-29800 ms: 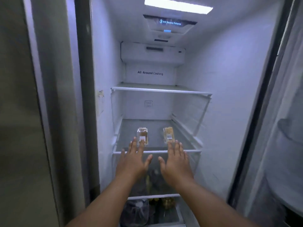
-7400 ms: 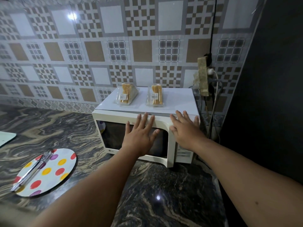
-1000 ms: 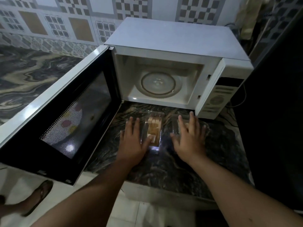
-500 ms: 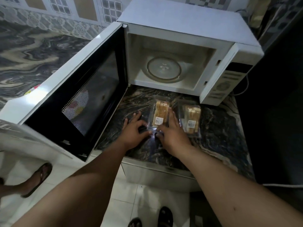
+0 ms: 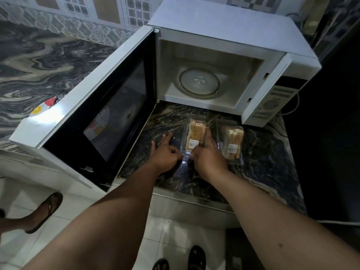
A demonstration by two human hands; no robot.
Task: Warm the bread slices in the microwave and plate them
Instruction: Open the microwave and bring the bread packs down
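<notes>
Left bread pack (image 5: 194, 134): clear plastic clamshell of bread slices with a white label, lying on the marble counter (image 5: 259, 162) just in front of the open microwave; its near edge is hidden behind both hands.
Right bread pack (image 5: 232, 141): same kind, just beside the first, untouched; label print too small to read.
Left hand (image 5: 166, 154): at the near left corner of the left pack, thumb and forefinger pinching its edge, other fingers spread on the counter.
Right hand (image 5: 207, 154): at the near right corner, forefinger lying along the pack's side, thumb side pinching the edge; exact grip is hard to make out.
Microwave (image 5: 224, 36): white, cavity bare but for the glass turntable (image 5: 199, 83).
Door (image 5: 97, 112): swung wide to the left, hiding most of a polka-dot plate (image 5: 41, 107).
Floor: sandalled feet (image 5: 196, 258), partly cut off at the bottom and left edges.
</notes>
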